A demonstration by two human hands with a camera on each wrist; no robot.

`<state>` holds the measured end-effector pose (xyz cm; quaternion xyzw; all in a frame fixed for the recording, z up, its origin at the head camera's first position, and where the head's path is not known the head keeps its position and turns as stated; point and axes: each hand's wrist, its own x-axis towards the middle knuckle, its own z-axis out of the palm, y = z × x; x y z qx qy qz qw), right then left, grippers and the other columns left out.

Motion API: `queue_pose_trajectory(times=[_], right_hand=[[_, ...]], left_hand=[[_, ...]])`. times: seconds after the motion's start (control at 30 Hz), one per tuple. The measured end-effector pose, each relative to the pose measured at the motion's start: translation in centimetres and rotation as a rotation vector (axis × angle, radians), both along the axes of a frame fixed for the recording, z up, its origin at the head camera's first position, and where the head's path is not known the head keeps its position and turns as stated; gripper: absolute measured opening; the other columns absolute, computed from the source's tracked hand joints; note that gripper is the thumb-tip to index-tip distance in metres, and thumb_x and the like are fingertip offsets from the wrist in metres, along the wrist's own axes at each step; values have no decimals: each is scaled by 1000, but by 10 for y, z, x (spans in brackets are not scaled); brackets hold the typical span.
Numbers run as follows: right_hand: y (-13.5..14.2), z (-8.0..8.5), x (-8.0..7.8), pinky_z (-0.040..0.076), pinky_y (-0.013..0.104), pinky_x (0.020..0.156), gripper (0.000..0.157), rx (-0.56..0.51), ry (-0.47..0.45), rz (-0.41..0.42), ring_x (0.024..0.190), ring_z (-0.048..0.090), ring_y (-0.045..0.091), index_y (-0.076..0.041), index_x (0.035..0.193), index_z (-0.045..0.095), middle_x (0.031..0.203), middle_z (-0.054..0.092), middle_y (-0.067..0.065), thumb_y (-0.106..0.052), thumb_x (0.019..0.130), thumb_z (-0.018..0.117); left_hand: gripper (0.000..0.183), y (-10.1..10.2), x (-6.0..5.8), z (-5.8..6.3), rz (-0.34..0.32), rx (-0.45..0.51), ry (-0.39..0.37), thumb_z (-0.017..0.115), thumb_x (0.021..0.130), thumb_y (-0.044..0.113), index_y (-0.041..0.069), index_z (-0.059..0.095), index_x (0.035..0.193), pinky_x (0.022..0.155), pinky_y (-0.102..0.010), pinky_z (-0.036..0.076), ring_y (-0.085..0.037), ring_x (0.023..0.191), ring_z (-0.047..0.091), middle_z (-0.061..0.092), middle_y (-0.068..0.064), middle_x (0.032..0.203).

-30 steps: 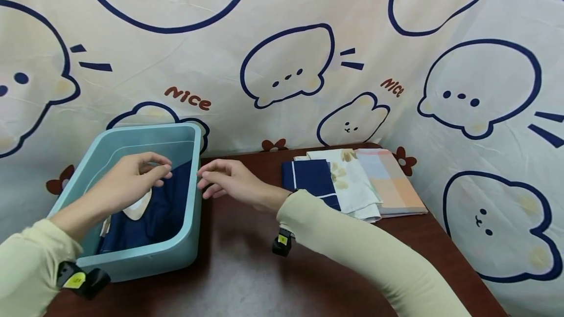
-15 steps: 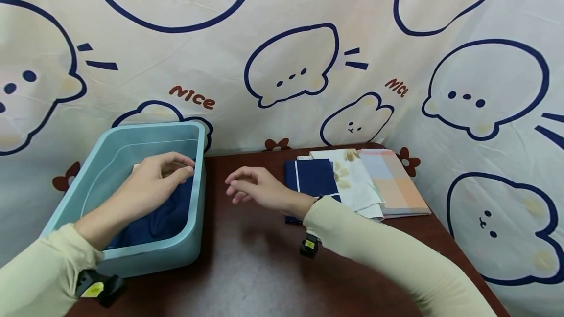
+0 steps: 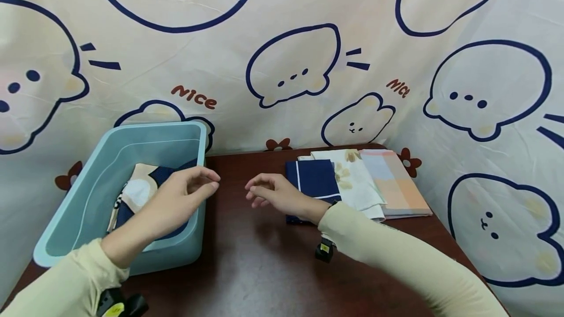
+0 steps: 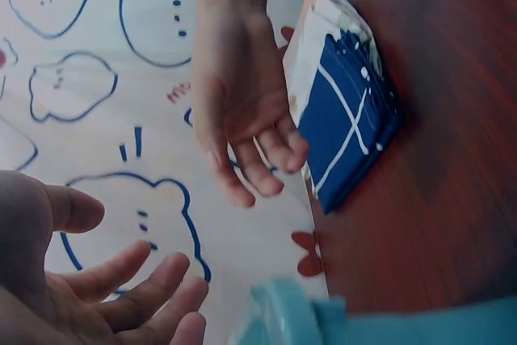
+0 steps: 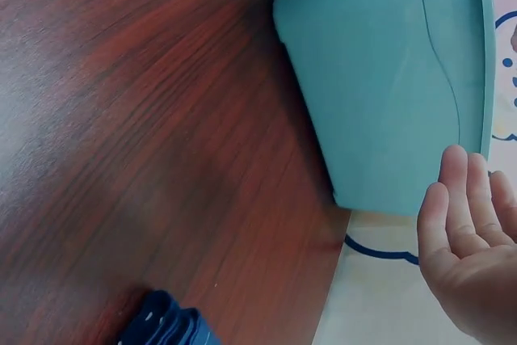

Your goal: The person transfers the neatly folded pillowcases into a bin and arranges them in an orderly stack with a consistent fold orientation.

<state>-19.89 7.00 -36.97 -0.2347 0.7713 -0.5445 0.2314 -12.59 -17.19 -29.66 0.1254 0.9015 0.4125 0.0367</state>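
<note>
Over the right rim of a blue plastic bin (image 3: 66, 219), my left hand (image 3: 182, 199) hangs with loosely bent fingers and holds nothing. Inside the bin lies dark navy cloth with a cream and white patterned piece (image 3: 138, 190), partly hidden behind my left hand and forearm. My right hand (image 3: 277, 192) hovers above the table between the bin and a folded navy cloth with white lines (image 3: 313, 177); its fingers are relaxed and nothing is in them. The left wrist view shows my right palm (image 4: 246, 94) facing the left hand (image 4: 121, 296), with a gap between them.
Beside the navy cloth lie a folded white floral cloth (image 3: 357, 182) and a folded pastel checked cloth (image 3: 398, 185), side by side at the back right of the dark wooden table (image 3: 260, 278). A printed curtain (image 3: 220, 62) hangs behind the table and along its right.
Both hands have moved to the right: the left from over the bin's inside to its right rim, the right away from the bin toward the folded cloths. The cloths have stayed in place.
</note>
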Motion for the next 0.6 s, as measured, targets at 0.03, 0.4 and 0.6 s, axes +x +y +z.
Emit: queue_pose_trajectory(times=[0.03,0.4,0.6], right_hand=[[2,-1,0,56,48,96,30,5,0,-5,93,72,15,-6,128,61,117,70,19,-24,108,49],[31,-11,-2,57,42,93,30,55,-5,-67,96,73,20,-6,127,62,117,71,16,-25,107,50],[44,-19,-4,56,48,97,31,45,-26,-102,102,72,33,-5,128,61,116,71,15,-24,107,50]], left_hand=[[29,3,1,0,-3,0,-5,54,105,27,8,64,124,82,-43,57,-26,106,67,70,-14,119],[29,28,4,6,-7,67,-28,53,105,29,10,63,126,81,-36,52,-25,109,66,70,-11,121],[28,43,1,1,10,118,-49,54,105,25,8,63,125,81,-34,52,-24,105,67,70,-13,120]])
